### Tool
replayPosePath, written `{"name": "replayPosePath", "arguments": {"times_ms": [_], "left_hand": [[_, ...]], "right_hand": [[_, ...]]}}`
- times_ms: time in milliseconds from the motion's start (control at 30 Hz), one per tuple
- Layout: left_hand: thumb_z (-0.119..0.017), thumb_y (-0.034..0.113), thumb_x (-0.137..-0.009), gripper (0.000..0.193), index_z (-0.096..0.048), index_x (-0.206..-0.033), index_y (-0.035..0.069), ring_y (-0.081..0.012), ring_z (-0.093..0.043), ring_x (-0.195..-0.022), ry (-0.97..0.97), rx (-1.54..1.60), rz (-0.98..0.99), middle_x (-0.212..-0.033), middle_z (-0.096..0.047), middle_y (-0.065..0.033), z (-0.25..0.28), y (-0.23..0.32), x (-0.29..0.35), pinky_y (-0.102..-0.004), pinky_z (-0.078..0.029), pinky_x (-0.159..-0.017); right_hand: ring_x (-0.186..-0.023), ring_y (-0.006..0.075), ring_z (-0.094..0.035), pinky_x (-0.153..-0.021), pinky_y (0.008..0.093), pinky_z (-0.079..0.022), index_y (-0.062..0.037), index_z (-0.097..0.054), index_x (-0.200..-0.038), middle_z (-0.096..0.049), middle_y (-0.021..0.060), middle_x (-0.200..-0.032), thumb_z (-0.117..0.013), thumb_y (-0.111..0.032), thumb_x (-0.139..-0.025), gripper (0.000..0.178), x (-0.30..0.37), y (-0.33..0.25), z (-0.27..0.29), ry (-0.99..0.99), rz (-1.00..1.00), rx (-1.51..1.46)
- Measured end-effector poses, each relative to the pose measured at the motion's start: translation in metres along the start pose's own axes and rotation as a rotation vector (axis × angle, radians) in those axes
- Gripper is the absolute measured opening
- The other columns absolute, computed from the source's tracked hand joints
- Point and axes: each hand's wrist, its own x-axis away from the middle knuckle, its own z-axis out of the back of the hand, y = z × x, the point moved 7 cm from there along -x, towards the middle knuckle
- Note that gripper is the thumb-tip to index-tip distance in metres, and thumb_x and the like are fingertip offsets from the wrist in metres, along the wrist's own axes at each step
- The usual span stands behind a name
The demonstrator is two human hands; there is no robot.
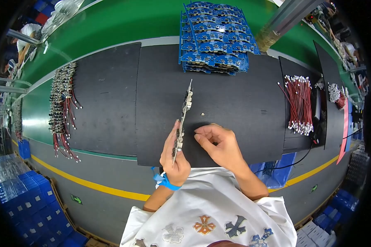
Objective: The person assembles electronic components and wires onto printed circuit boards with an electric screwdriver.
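Note:
My left hand [173,158] grips a circuit board [184,117] that stands almost on edge, its component side turned to the right. Around that wrist is a blue band [165,181]. Just right of the board's lower half, and apart from it, my right hand [222,144] is closed with fingers curled and thumb near the index finger. Whether anything small sits between those fingertips is hidden. On the black mat [243,99] beyond my right hand lies a tiny pale part [202,114], too small to name.
Blue circuit boards [214,39] are stacked at the far middle. At right lies a bundle of red wires with white connectors [299,103], near a black upright panel [327,94]. Boards with wires attached [62,103] line the left side. A metal post [282,24] rises at far right.

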Motion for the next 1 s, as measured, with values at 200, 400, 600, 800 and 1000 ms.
{"name": "replayPosePath", "arguments": {"times_ms": [200, 400, 600, 800, 1000], "left_hand": [[-0.036, -0.011, -0.078, 0.037, -0.042, -0.114, -0.011, -0.0453, -0.050, -0.108, 0.001, 0.084, 0.011, -0.117, -0.048, -0.0319, -0.007, -0.004, 0.001, -0.0454, -0.043, -0.089], [-0.043, -0.004, -0.082, 0.032, -0.044, -0.113, -0.009, -0.0464, -0.049, -0.108, 0.098, 0.022, -0.089, -0.116, -0.049, -0.0308, -0.008, 0.014, -0.009, -0.0499, -0.041, -0.091], [-0.048, 0.010, -0.088, 0.031, -0.045, -0.114, -0.007, -0.0351, -0.059, -0.095, 0.223, -0.297, 0.522, -0.109, -0.055, -0.0255, 0.013, -0.026, 0.019, -0.0360, -0.048, -0.080], [-0.043, 0.016, -0.094, 0.025, -0.049, -0.105, -0.005, -0.0148, -0.057, -0.087, 0.582, 0.447, 0.184, -0.104, -0.059, -0.0137, 0.034, -0.018, -0.010, -0.0210, -0.045, -0.068], [-0.037, 0.016, -0.095, 0.035, -0.037, -0.120, -0.009, -0.0301, -0.058, -0.096, 0.509, 0.550, 0.284, -0.111, -0.053, -0.0243, 0.043, -0.018, -0.006, -0.0344, -0.046, -0.084]], "right_hand": [[-0.061, 0.0072, -0.053, -0.054, 0.0206, -0.045, 0.0035, -0.058, -0.087, -0.058, 0.0038, -0.072, -0.056, -0.002, -0.085, 0.007, 0.005, -0.044, -0.017, -0.200, 0.001, -0.734], [-0.068, 0.0069, -0.056, -0.059, 0.0194, -0.046, 0.0038, -0.055, -0.092, -0.059, 0.0040, -0.077, -0.054, -0.008, -0.088, 0.012, 0.010, -0.038, -0.020, -0.319, -0.153, -0.753], [-0.064, 0.0075, -0.057, -0.056, 0.0200, -0.045, 0.0027, -0.056, -0.092, -0.059, 0.0044, -0.071, -0.055, -0.010, -0.087, 0.014, 0.013, -0.019, -0.006, -0.316, -0.249, -0.621], [-0.053, 0.0214, -0.056, -0.052, 0.0295, -0.045, 0.0034, -0.061, -0.083, -0.058, 0.0111, -0.067, -0.063, -0.004, -0.077, 0.010, -0.004, 0.010, 0.028, 0.124, 0.149, 0.285], [-0.104, 0.0302, -0.048, -0.082, 0.0389, -0.042, -0.0023, -0.059, -0.094, -0.052, 0.0112, -0.108, -0.062, -0.004, -0.074, 0.020, -0.009, -0.012, 0.017, 0.224, 0.460, 0.618]]}}
